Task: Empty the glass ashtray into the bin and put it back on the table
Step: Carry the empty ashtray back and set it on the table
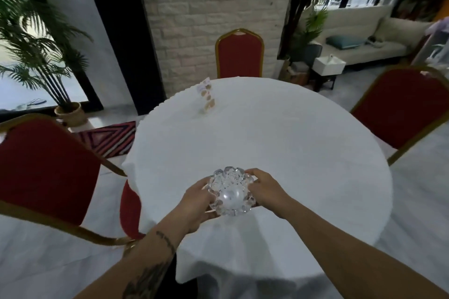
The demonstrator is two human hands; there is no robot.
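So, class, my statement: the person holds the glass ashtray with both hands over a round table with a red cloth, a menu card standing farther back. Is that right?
Not quite: the cloth is white, not red; red belongs to the chairs. The head view shows the left hand and right hand holding the glass ashtray over the round table, the menu card standing farther back.

Glass ashtray point(230, 192): clear, colourless, scalloped cut pattern. Tablecloth point(279, 153): plain white. Chairs point(239, 54): red upholstery, gold frames. Wall point(213, 7): pale beige brick pattern. Rug point(109, 137): red, pink and dark zigzag stripes. Palm point(36, 39): green fronds. Sofa point(359, 34): cream, with teal cushion point(346, 41).
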